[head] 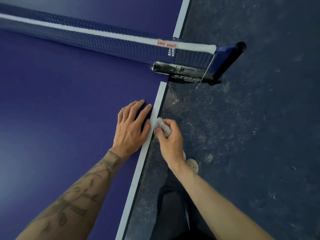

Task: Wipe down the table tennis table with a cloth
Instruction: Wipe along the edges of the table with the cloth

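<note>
Grey cloth [163,127] balled in right hand [171,141] grip | left hand [131,126] flat on table [69,101], grip wide

I noted the crumpled grey cloth [162,126] mostly buried in the curled fingers of the right hand [170,138], its edges unseen. Red print on the white net-tape label [167,45] was too blurred to read.
</note>
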